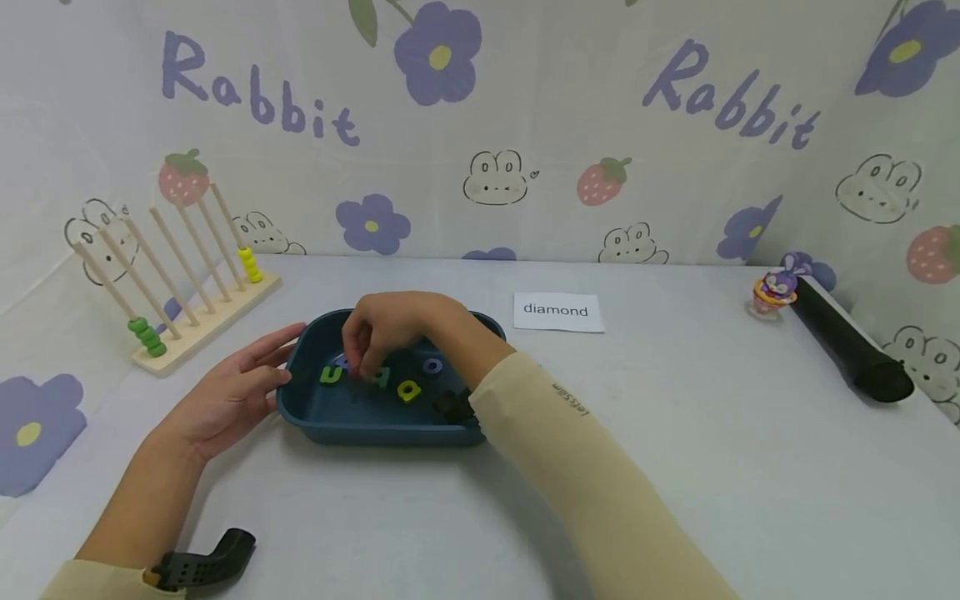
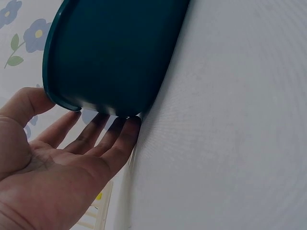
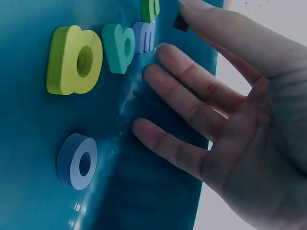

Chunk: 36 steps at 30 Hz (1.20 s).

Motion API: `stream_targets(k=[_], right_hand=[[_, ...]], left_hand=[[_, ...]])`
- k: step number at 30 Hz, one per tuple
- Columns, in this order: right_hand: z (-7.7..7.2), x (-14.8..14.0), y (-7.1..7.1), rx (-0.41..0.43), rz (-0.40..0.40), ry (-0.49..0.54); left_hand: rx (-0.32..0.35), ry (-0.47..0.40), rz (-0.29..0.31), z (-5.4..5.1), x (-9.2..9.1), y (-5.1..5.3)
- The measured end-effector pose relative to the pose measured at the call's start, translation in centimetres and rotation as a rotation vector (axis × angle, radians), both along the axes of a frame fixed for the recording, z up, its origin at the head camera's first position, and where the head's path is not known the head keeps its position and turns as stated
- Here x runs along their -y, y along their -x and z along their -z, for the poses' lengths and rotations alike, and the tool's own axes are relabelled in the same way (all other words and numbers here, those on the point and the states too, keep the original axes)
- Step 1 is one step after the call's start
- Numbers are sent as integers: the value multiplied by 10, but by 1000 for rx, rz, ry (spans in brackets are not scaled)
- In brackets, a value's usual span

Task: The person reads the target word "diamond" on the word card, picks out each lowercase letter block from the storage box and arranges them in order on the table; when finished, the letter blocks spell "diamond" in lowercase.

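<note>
A dark teal tray (image 1: 405,435) stands on the table with several foam-like letters in it. My left hand (image 1: 228,398) touches the tray's left end from outside, its fingers fairly straight along the wall (image 2: 115,72). Inside the tray, my right hand (image 1: 390,327) pinches a small dark red piece (image 3: 181,22) between thumb and index finger; its shape is mostly hidden. The other fingers (image 3: 182,105) are spread. Near them lie a yellow letter (image 3: 76,60), a teal letter (image 3: 118,48), a purple m (image 3: 144,37), a green letter (image 1: 331,375) and a blue-purple o (image 3: 77,162).
Black pieces (image 1: 453,407) lie in the tray's right part, partly behind my right forearm. A card reading "diamond" (image 1: 558,312) lies behind the tray. A wooden bead rack (image 1: 210,321) stands left; a small rabbit figure (image 1: 776,290) and a black microphone-like object (image 1: 851,342) are right.
</note>
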State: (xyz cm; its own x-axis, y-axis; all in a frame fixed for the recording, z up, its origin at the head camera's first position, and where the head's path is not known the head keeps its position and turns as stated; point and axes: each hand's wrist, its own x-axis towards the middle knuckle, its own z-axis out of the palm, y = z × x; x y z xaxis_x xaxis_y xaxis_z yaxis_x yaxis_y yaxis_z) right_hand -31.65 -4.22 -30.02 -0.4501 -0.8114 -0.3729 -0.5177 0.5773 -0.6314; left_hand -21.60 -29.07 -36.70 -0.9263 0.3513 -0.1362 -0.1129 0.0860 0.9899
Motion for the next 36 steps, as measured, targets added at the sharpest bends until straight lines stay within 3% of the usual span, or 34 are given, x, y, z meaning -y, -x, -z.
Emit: stream_targets(k=[11, 18, 24, 36], right_hand=[[-8, -16, 6, -19, 45, 88], [-21, -23, 6, -46, 79, 126], [-31, -34, 1, -62, 127, 145], [-48, -55, -7, -86, 150, 232]], left_hand=[[19, -37, 3, 1, -7, 1], [16, -17, -1, -1, -6, 0], [15, -25, 11, 1, -6, 1], [4, -51, 8, 3, -1, -1]])
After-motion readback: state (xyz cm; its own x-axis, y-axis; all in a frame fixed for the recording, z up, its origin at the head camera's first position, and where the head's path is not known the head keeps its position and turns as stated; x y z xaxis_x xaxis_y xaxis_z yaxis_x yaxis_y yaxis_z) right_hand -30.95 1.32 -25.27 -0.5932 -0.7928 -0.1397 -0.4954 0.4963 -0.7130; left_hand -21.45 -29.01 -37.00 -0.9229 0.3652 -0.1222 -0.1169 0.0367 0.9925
